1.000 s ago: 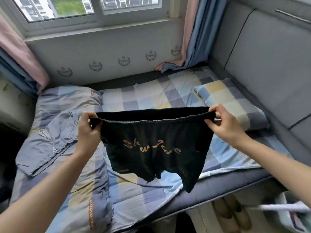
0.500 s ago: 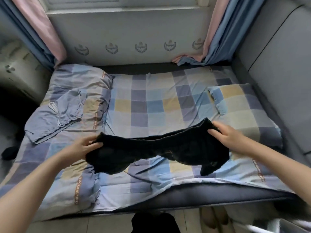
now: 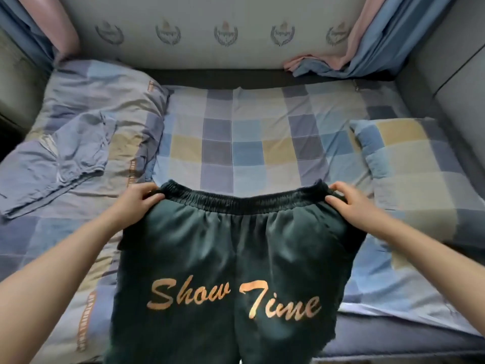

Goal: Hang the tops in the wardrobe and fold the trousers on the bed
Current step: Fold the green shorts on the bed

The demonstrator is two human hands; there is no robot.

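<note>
The shorts' [image 3: 236, 258] hems are running off-frame at 6 o'clock; our left hand [image 3: 132, 203] and right hand [image 3: 351, 203] are pinching the waistband [image 3: 241, 203], fingers [image 3: 153, 198] clamped.

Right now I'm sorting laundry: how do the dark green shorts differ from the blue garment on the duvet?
The dark green shorts are spread flat with both hands gripping the waistband, left hand and right hand; the blue garment lies rumpled and untouched. The shorts carry orange "Show Time" lettering; the blue garment looks plain. Both rest on the checked bedding.
</note>
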